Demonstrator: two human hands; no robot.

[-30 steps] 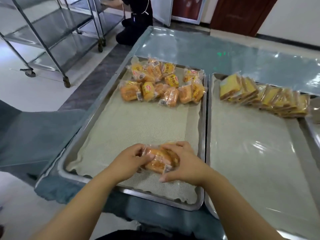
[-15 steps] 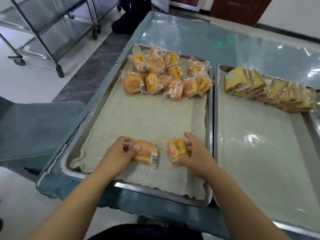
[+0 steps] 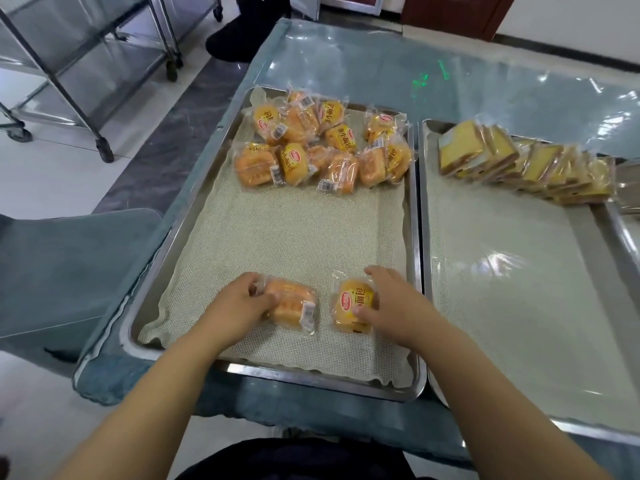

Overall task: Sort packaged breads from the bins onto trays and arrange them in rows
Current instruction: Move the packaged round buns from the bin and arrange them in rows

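Observation:
Two packaged buns lie side by side near the front edge of the left steel tray [image 3: 194,237]. My left hand [image 3: 235,306] grips the left bun [image 3: 294,308], which lies with its barcode label up. My right hand [image 3: 394,301] holds the right bun [image 3: 353,303], its red and yellow label facing up. A loose pile of several more packaged buns [image 3: 322,143] fills the far end of the same tray. On the right tray [image 3: 424,202], a row of packaged sliced breads [image 3: 519,164] leans along the far edge.
Both trays have mesh liners and sit on a table covered in clear plastic [image 3: 415,74]. A third tray's edge [image 3: 627,233] shows at far right. Steel wheeled racks [image 3: 104,64] stand to the left on the floor. A person in dark clothes [image 3: 242,32] crouches beyond the table.
My hands held two buns together at the tray's front, then drew apart and set them down side by side. The camera view shifted slightly down and closer.

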